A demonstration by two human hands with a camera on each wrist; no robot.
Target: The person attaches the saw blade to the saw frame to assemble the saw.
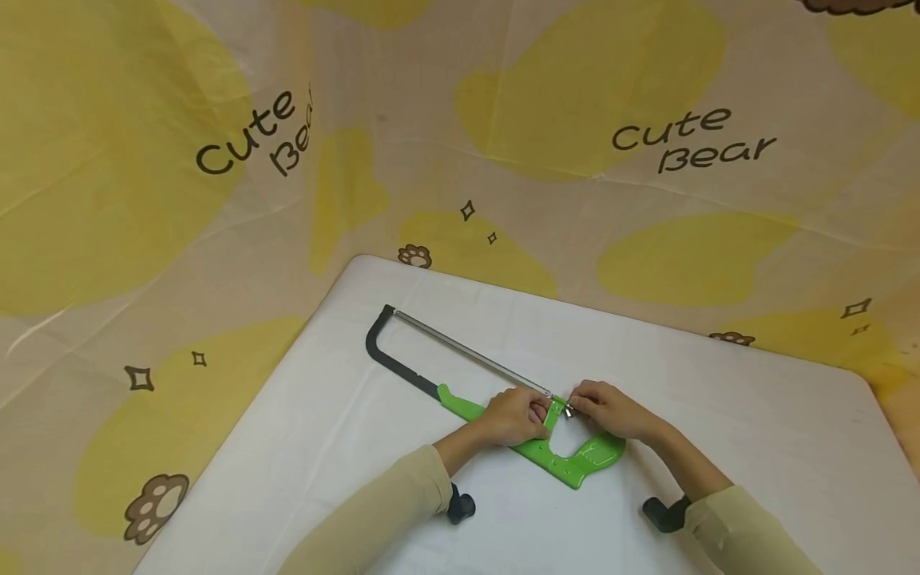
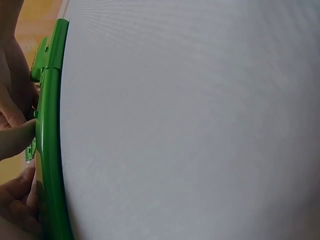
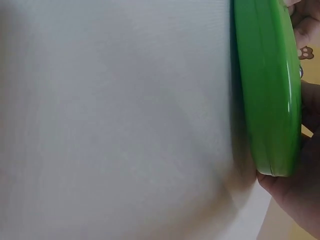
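Sleeves of pale cloth frame the lower edge of the head view, and from them my two hands meet at the rear end of a hacksaw [image 1: 496, 395] lying flat on the white table [image 1: 755, 447]. My left hand [image 1: 512, 417] is clenched over the green handle [image 1: 575, 459] where it joins the upright post, thumb and fingers wrapped about the plastic so the frame cannot slide; the left wrist view shows the same green edge [image 2: 50, 150] with fingertips pressed to it. My right hand [image 1: 611, 409] pinches the small metal nut [image 1: 569, 411] at the blade's rear anchor, just beside the left grip and almost touching it; how tightly it pinches is too small to judge. From this joint the blade [image 1: 467, 351] runs away from my grips to the black bow [image 1: 391, 351] at the far end, well apart from both hands. The right wrist view shows only the rounded green butt [image 3: 267, 90] against the table with part of my palm beside it. To work this fitting well, I judge that the left grip should bear down and stay motionless while only the right fingertips turn, in short bites, keeping the pinch square on the nut so it does not slip. Fingers are best kept behind the toothed edge, and the frame left flat so the blade does not twist.
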